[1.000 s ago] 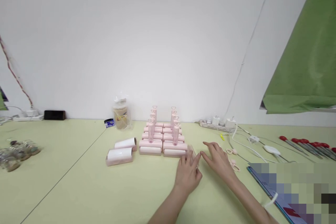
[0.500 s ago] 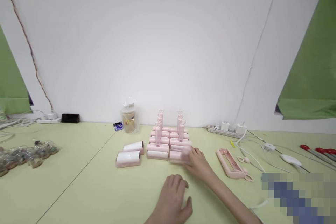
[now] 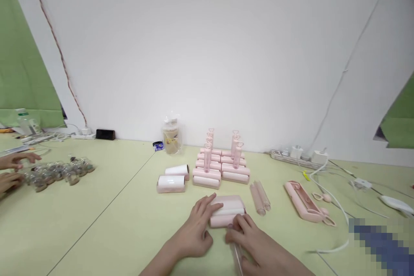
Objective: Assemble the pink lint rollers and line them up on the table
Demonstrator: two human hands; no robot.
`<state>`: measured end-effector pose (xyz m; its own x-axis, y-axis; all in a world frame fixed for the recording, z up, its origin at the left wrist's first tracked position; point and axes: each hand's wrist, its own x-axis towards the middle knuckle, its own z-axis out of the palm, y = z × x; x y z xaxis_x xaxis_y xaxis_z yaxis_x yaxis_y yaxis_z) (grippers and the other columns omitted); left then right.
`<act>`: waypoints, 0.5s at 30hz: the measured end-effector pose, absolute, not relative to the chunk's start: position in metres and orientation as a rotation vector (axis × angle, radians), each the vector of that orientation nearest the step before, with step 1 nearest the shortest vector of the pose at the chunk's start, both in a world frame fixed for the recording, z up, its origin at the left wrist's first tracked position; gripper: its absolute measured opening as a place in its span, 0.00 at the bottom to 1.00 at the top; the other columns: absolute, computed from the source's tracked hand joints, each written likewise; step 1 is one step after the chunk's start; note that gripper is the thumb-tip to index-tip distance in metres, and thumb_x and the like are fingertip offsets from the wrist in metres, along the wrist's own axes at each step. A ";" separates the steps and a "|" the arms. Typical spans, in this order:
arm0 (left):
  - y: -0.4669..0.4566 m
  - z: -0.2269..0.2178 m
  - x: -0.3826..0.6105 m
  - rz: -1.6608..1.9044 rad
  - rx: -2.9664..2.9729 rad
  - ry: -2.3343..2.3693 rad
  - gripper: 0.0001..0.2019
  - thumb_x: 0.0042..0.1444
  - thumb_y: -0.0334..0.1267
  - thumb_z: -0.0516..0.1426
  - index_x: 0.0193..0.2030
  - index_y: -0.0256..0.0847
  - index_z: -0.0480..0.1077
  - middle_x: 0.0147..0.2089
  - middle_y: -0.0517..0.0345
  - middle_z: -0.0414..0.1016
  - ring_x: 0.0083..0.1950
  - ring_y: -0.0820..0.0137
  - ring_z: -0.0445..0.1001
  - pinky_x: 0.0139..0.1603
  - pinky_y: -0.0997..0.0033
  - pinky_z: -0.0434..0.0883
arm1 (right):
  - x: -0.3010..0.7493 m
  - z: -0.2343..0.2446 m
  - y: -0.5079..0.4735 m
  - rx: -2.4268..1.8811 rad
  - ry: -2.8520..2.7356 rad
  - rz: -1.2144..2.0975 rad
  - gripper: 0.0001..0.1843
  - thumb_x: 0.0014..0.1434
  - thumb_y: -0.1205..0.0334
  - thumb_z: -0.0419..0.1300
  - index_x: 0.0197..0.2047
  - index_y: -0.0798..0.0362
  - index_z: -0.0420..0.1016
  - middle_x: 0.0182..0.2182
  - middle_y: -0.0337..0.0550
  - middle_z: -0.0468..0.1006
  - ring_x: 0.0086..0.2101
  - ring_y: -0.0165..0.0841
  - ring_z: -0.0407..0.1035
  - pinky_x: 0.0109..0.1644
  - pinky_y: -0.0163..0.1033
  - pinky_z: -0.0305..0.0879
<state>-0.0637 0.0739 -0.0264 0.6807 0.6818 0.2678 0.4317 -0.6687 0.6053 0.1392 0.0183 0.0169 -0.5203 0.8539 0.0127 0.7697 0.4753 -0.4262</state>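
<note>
On the near table a pink roller case (image 3: 223,221) with a white roll showing in it lies in front of me. My left hand (image 3: 193,227) rests its outstretched fingers on the case's left end, thumb bent beneath. My right hand (image 3: 254,241) is at the near right corner, its fingers closed around a clear tube (image 3: 237,254) that points toward me. Part of this tube is hidden by the hand. Two pinkish clear tubes (image 3: 260,198) lie side by side to the right. Behind, several similar pink cases (image 3: 207,173) form two columns, with heart-topped tubes (image 3: 237,155) upright on some.
Two white rolls (image 3: 171,182) in clear pinkish holders lie left of the cases. An empty pink frame (image 3: 302,200), a power strip (image 3: 291,157) and cables are on the right. Far left, another person's hands (image 3: 14,168) are by several small glass domes (image 3: 60,172).
A front case has come out of the right column toward me. Two clear tubes now lie beside it. My left hand has moved onto the case; my right hand is nearer me, gripping a tube.
</note>
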 end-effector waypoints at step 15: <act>0.066 -0.021 -0.056 0.772 2.668 0.922 0.28 0.44 0.30 0.55 0.56 0.42 0.58 0.58 0.51 0.63 0.51 0.60 0.63 0.51 0.59 0.65 | 0.162 0.024 0.024 -1.651 -2.153 0.766 0.21 0.40 0.75 0.50 0.38 0.48 0.66 0.31 0.36 0.73 0.26 0.31 0.65 0.29 0.33 0.58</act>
<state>-0.0558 0.0661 -0.0209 0.6661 0.6240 0.4086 0.5115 -0.7808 0.3586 0.1622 0.0243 0.0239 -0.2804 0.9575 -0.0679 0.7853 0.1881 -0.5898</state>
